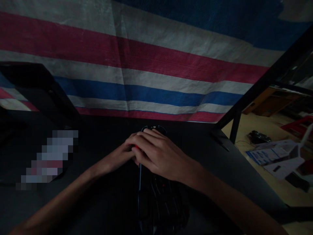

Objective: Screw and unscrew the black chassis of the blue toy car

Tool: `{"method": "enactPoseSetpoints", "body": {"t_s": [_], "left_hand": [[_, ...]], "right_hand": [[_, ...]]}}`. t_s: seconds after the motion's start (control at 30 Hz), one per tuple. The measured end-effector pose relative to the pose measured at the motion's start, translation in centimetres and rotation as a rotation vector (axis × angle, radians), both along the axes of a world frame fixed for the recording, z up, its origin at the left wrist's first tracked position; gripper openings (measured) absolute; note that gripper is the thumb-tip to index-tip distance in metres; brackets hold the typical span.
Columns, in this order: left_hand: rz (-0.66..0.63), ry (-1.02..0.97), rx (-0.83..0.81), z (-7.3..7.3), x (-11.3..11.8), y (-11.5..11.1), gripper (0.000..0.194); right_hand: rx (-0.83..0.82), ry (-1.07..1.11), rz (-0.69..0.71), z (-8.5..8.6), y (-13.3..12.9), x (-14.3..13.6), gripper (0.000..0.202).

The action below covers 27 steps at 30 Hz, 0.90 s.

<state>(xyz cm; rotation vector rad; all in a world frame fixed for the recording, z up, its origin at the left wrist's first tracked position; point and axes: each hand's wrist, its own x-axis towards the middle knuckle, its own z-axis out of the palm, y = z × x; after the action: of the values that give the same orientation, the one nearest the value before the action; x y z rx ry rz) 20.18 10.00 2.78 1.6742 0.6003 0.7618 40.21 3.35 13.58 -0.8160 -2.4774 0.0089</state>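
Note:
The scene is dim. My right hand (156, 151) lies on top of a small dark device (156, 129) at the middle of a black table (102, 202), fingers curled over it. My left hand (122, 156) comes in from the left and is partly tucked under the right one, touching the same device. A small red part (137, 147) shows between the fingers. A dark bundle with thin wires (161, 202) lies on the table just below my hands. What exactly each hand grips is hidden.
A red, white and blue striped tarp (151, 65) hangs behind the table. A black object (36, 88) leans at the left. A black frame leg (236, 125) stands at the right edge; beyond it lie papers (266, 155) and boxes on a lit floor.

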Motion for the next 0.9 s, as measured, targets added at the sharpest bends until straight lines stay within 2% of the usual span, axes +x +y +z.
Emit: {"method": "enactPoseSetpoints", "body": {"t_s": [0.13,0.27,0.43,0.57,0.63,0.8,0.9], "left_hand": [[0.022,0.017,-0.039,0.2,0.1,-0.1,0.029],[0.020,0.021,-0.075,1.0,0.4,-0.5,0.030],[0.012,0.020,-0.081,1.7,0.3,-0.7,0.044],[0.017,0.022,-0.094,1.2,0.2,-0.5,0.038],[0.021,0.022,-0.107,1.0,0.2,-0.3,0.042],[0.036,0.015,-0.141,1.0,0.4,-0.3,0.057],[0.045,0.005,-0.142,1.1,0.4,-0.3,0.056]], "right_hand": [[0.060,-0.008,-0.022,-0.1,0.4,0.1,0.023],[-0.006,-0.027,0.080,0.1,1.0,1.1,0.019],[0.050,-0.121,0.207,0.6,0.8,1.8,0.030],[0.133,-0.160,0.128,0.7,0.8,1.4,0.025],[0.157,-0.137,0.099,0.7,0.9,1.4,0.030],[0.021,-0.078,0.167,1.2,0.6,2.1,0.019],[0.001,-0.101,0.102,1.5,0.6,2.0,0.020]]}}
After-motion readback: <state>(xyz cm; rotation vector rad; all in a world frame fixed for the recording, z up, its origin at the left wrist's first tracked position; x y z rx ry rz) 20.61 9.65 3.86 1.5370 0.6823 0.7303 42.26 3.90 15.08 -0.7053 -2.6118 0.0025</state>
